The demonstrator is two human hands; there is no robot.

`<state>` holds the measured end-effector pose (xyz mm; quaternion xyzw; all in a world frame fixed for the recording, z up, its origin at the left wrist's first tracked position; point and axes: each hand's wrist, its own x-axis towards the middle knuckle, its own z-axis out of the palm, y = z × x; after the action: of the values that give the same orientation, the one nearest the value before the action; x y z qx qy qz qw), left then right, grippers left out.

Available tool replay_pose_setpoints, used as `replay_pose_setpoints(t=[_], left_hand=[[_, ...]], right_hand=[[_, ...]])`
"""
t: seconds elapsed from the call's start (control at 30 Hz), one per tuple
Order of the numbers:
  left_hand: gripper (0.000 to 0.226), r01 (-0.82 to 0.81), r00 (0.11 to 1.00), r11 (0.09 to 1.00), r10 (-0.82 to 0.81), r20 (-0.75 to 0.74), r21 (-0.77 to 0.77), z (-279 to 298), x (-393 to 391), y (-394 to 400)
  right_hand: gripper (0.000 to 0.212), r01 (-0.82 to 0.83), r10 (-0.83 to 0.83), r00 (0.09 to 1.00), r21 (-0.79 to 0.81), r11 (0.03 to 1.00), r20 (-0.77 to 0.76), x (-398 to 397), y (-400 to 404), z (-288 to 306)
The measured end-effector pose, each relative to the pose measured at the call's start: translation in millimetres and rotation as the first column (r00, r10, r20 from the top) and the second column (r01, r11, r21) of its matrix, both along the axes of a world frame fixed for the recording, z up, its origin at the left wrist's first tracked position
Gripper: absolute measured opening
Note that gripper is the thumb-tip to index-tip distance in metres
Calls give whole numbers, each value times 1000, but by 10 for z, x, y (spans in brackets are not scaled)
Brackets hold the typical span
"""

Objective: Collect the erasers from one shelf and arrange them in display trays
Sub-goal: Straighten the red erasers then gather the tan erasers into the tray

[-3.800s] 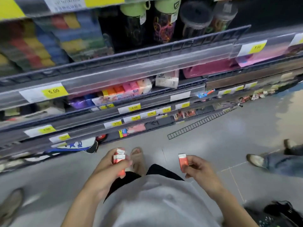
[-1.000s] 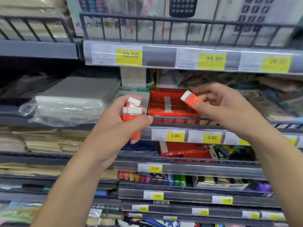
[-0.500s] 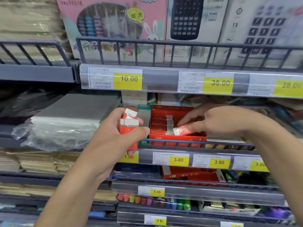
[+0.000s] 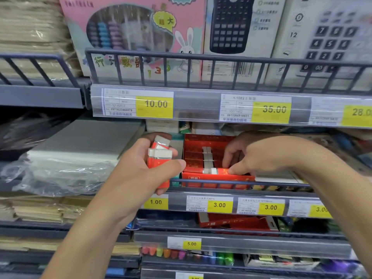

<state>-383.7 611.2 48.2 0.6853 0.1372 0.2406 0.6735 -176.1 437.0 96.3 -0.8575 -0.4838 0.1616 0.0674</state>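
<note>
Bare forearms, bare hands (image 4: 261,154) — no sleeves

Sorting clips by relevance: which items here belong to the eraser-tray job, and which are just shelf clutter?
In the job:
left hand gripping spare erasers
right hand setting an eraser into the red display tray

Lying about:
calculator boxes
abacus box
plastic-wrapped paper
price tags

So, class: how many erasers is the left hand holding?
2 in the left hand: one eraser in front, another eraser behind it. More may be hidden in the palm.
</note>
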Motion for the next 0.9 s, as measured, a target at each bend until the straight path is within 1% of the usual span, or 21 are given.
replay_pose_setpoints(t=[0.2,0.27,0.43,0.5,0.53,0.57,0.6,0.63,0.67,0.7,0.77,0.9], left_hand=[[37,23,999,1000,-23,-28,-1,-8,11,-10],[38,19,999,1000,-19,-37,4,-11,8,-12],[36,30,998,999,-29,-54,19,-6,-3,-24],[31,30,998,999,-28,-62,37,-3,-4,-36],[30,29,998,999,-26,-64,45,-1,-3,-46],[30,29,998,998,-26,-64,52,-1,1,-59],[31,32,997,998,-28,-65,61,-3,4,-75],[34,35,997,997,-30,-68,75,-6,10,-91],[37,38,997,995,-31,-72,92,-9,15,-106],[41,39,997,993,-31,-76,109,-13,24,-122],[47,36,997,988,-25,-78,147,-25,47,-154],[55,7,995,968,18,-95,251,-56,78,-174]], right_hand=[[17,-19,19,1000,24,1000,-1,19,50,-16],[16,-44,44,999,9,999,18,10,62,-24],[14,-39,43,993,-35,999,112,-40,3,21],[17,-35,33,989,17,999,145,-104,-23,39],[16,-30,19,989,78,997,145,-154,-30,51],[14,-26,9,995,169,985,102,-212,-34,57],[13,-22,23,1000,285,958,1,-280,-32,60],[11,-11,74,987,396,918,-144,-362,-21,63],[11,-6,154,949,475,880,-274,-458,-3,76],[11,-24,236,910,525,851,-341,-546,23,85],[15,-68,336,869,583,810,-364,-679,87,72],[19,-42,335,872,627,778,-357,-752,202,26]])
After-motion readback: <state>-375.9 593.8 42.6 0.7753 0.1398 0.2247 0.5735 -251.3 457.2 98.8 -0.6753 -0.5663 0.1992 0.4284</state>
